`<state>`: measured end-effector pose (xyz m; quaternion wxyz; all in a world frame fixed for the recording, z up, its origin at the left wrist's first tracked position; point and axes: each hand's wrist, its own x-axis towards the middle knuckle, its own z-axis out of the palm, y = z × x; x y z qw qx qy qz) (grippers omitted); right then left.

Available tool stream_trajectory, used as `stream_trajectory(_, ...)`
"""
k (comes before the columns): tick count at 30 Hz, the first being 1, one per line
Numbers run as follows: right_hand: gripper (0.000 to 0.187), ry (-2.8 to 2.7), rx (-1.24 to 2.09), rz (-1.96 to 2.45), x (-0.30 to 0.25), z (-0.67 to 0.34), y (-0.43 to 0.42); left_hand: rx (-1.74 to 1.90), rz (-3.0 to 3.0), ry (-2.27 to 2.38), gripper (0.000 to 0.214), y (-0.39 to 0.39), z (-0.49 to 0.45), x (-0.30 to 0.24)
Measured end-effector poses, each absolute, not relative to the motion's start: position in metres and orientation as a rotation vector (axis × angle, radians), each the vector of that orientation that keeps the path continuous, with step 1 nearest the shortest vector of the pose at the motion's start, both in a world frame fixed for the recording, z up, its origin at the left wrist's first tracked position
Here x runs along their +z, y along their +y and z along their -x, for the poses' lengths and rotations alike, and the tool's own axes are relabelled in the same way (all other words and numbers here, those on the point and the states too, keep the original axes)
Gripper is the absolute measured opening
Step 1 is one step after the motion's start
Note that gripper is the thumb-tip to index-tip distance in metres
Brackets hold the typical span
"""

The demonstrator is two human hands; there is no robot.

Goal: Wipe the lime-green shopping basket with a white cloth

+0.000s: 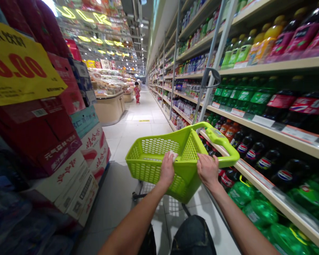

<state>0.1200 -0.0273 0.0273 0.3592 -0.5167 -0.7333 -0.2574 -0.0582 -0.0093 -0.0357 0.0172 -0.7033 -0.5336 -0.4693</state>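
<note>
A lime-green wheeled basket (151, 156) stands on the tiled aisle floor (138, 124), just in front of the person and close against the drinks shelf (266, 124) on the right. The left hand (167, 170) is closed on a small white cloth (172, 154), pressed to the basket's near rim. The right hand (207, 170) has its fingers curled tight over the same rim, just beside the green handle (220, 140), which juts toward the shelf.

On the left, a stack of red and white cartons (69, 152) narrows the aisle. A grey metal upright (215, 60) leans on the shelving just beyond the basket. Farther down, a child (137, 92) stands in the open aisle near a curved tabletop (110, 106).

The yellow price sign (16, 67) reads "5.00" in red. The dark bottles (284, 175) on the lower shelf carry the Pepsi roundel, and green bottles (255, 212) lie below them. Yellow neon letters (79, 16) overhead read "ULK".
</note>
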Motion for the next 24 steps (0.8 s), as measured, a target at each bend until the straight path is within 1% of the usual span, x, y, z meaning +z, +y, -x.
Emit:
stream_trajectory(4,0.033,-1.901,-0.649,1.306,0.028,-0.120,-0.029,-1.406,2.397,-1.374,0.045,-0.011,0.003,-0.021)
stream_trajectory(6,0.034,-1.913,-0.654,1.298,0.029,-0.124,-0.030,-1.369,2.438,-1.331,0.043,-0.010,0.003,-0.019)
stream_trajectory(8,0.035,-1.915,-0.666,1.297,0.029,-0.126,-0.030,-1.354,2.428,-1.372,0.043,-0.008,0.027,-0.025)
stream_trajectory(11,0.035,-1.900,-0.666,1.302,0.028,-0.125,-0.030,-1.435,2.235,-1.604,0.047,-0.007,0.070,-0.035)
stream_trajectory(13,0.034,-1.890,-0.658,1.311,0.027,-0.122,-0.030,-1.452,2.166,-1.677,0.047,-0.009,0.076,-0.036)
stream_trajectory(18,0.034,-1.917,-0.657,1.321,0.026,-0.118,-0.031,-1.316,2.389,-1.370,0.041,-0.014,0.015,-0.019)
stream_trajectory(20,0.034,-1.931,-0.667,1.329,0.027,-0.120,-0.031,-1.292,2.407,-1.347,0.041,-0.013,0.009,-0.018)
stream_trajectory(22,0.033,-1.936,-0.676,1.343,0.027,-0.123,-0.030,-1.295,2.372,-1.436,0.040,-0.011,0.032,-0.023)
stream_trajectory(24,0.034,-1.938,-0.674,1.353,0.026,-0.125,-0.030,-1.341,2.246,-1.607,0.038,-0.008,0.077,-0.032)
